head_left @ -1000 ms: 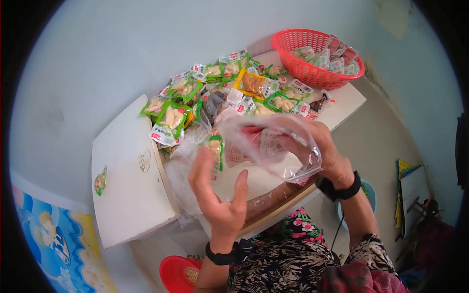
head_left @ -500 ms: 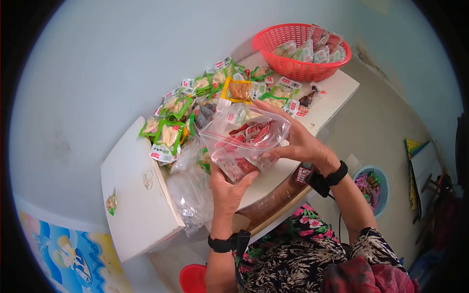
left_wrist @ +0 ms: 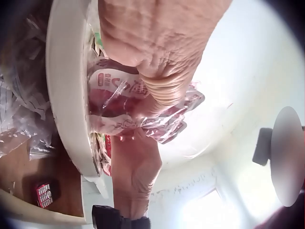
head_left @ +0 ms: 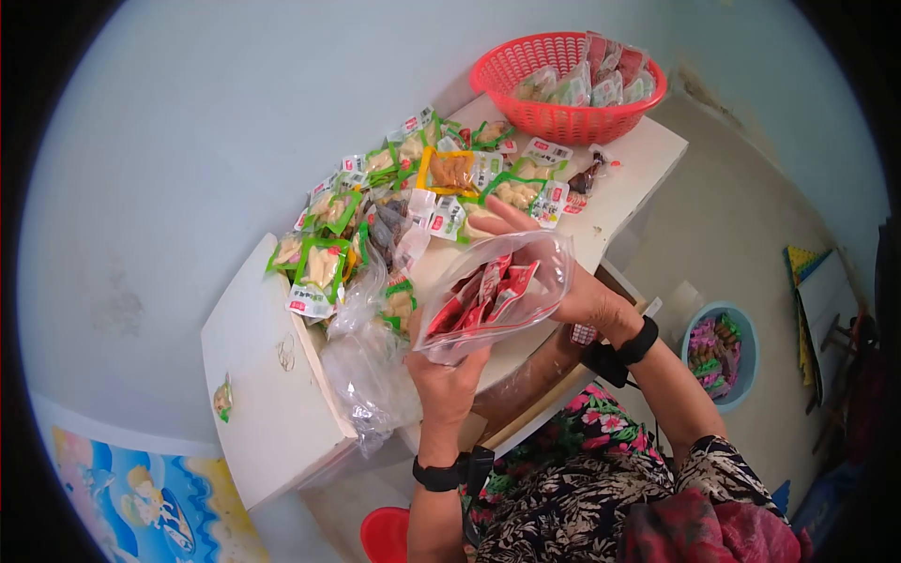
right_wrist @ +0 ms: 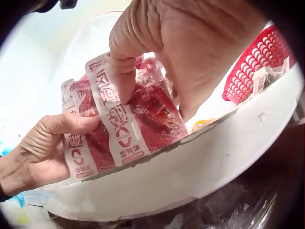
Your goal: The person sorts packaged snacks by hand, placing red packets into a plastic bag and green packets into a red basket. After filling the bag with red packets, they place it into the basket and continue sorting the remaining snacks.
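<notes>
A clear zip bag [head_left: 556, 251] is held over the table with its mouth spread towards the head camera. Inside it stand several red and white food packets [head_left: 488, 291]. My left hand [head_left: 447, 383] grips the bag's lower left side, its thumb pressed on the front in the right wrist view. On the other side my right hand [head_left: 589, 302] holds the bag, fingers behind it; its thumb [right_wrist: 125, 78] presses the printed front in the right wrist view. Some right fingertips extend past the bag's far edge, close to the packets on the table.
A heap of packaged snacks [head_left: 324, 267] covers the back of the white table [head_left: 272, 394]. A red basket [head_left: 572, 120] with bagged packets stands at the far right. Loose clear bags [head_left: 361, 375] lie left of my hands. In the open drawer lies a phone [left_wrist: 44, 194].
My left hand, raised with fingers spread beside the bag at first, has come to grip it. The bag has tilted and its mouth has opened, showing the packets from above.
</notes>
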Demonstrator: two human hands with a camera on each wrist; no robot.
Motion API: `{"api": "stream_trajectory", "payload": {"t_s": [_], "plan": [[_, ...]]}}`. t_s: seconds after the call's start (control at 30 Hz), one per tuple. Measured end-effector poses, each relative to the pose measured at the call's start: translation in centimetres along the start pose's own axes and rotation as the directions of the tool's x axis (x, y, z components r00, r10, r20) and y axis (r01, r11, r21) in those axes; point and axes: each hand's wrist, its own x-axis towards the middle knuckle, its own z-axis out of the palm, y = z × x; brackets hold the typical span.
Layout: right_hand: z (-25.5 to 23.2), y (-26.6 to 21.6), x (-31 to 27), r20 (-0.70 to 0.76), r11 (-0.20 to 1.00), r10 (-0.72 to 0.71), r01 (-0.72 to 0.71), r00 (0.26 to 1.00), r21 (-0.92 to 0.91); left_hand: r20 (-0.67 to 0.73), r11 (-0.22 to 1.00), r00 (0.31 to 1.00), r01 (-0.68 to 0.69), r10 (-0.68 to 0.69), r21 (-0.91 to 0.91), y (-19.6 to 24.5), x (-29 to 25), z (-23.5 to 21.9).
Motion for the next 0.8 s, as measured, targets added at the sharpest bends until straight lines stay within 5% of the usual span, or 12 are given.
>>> {"api": "stream_trajectory", "payload": {"t_s": [0.17,0.27,0.4,0.5,0.57,0.67,0.7,0.8], "plan": [[1.5,-0.9,-1.2,-0.141,0.955,0.112,-0.067,0.984,0.288,-0.044,0.987,0.995,-0.078,0.085,0.139,3.2,0.9,0.9],[1.9,-0.3,-1.7,-0.217,0.938,0.208,-0.132,0.954,0.321,-0.059,0.999,0.997,0.049,-0.050,-0.009,7.3,2.2,1.7],[3.1,-1.5,-2.3,-0.291,0.930,0.324,-0.247,0.900,0.272,-0.028,0.965,0.966,0.259,-0.258,0.050,6.1,4.2,0.6],[4.7,-0.2,-2.9,-0.396,0.976,0.216,-0.214,0.892,0.049,-0.036,0.983,0.987,0.159,-0.156,0.088,8.6,3.1,1.9],[4.5,-0.3,-3.2,-0.427,0.976,0.219,-0.193,0.877,0.103,-0.056,0.991,0.995,0.088,-0.082,0.100,8.8,2.6,2.0],[4.1,0.4,-3.2,-0.455,0.986,0.166,-0.145,0.875,0.081,0.041,0.780,0.996,-0.092,0.085,0.619,7.2,3.4,0.4],[3.8,0.8,-3.4,-0.456,0.984,0.180,-0.163,0.871,0.078,0.049,0.774,0.987,-0.152,0.155,0.615,7.5,3.1,0.3],[3.8,1.1,-4.2,-0.446,0.980,0.196,-0.165,0.873,0.108,-0.026,0.956,1.000,0.007,0.001,0.292,11.0,2.5,1.3]]}}
